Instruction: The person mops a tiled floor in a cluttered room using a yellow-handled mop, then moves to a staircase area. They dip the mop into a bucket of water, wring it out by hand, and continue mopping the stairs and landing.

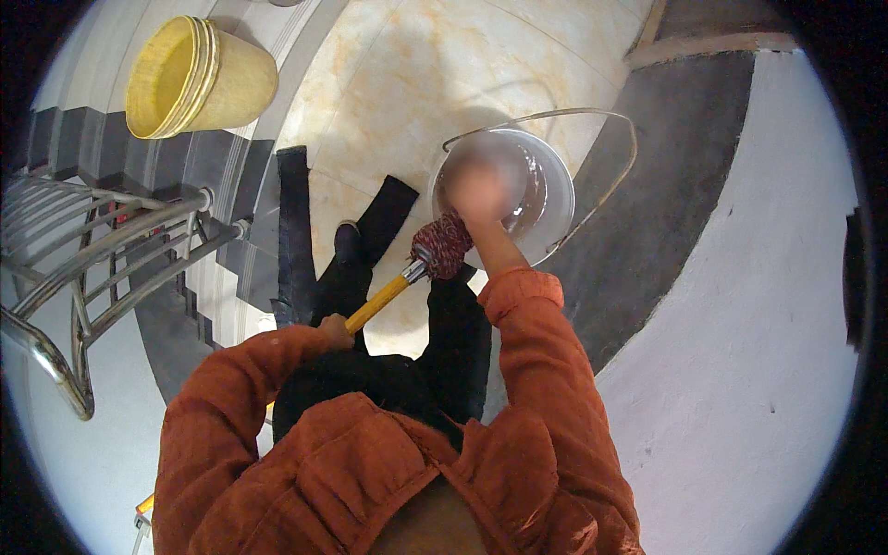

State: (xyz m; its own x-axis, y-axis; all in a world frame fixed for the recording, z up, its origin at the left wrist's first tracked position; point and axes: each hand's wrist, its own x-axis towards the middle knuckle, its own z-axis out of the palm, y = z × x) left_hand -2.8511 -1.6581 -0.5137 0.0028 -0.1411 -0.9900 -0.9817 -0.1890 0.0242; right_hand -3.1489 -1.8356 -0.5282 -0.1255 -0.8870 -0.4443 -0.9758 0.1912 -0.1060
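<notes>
My left hand (336, 331) is closed round the yellow handle (377, 303) of a mop, which slants up from my lap. The mop's dark red string head (441, 244) is bunched below a metal collar and rests by the near left rim of a white bucket (562, 176). Cloudy brownish water (535, 202) shows inside the bucket, and its wire handle leans to the right. My right hand (479, 190) is over the bucket's opening, its wrist beside the mop head. Blurring hides its fingers, so whether it grips anything cannot be made out.
Stacked yellow buckets (242, 79) lie tipped at the upper left. A metal tube rack (88, 245) stands at the left. Marbled tiles (370, 83) with a dark grey border cover the floor, and a pale wall (740, 370) runs along the right.
</notes>
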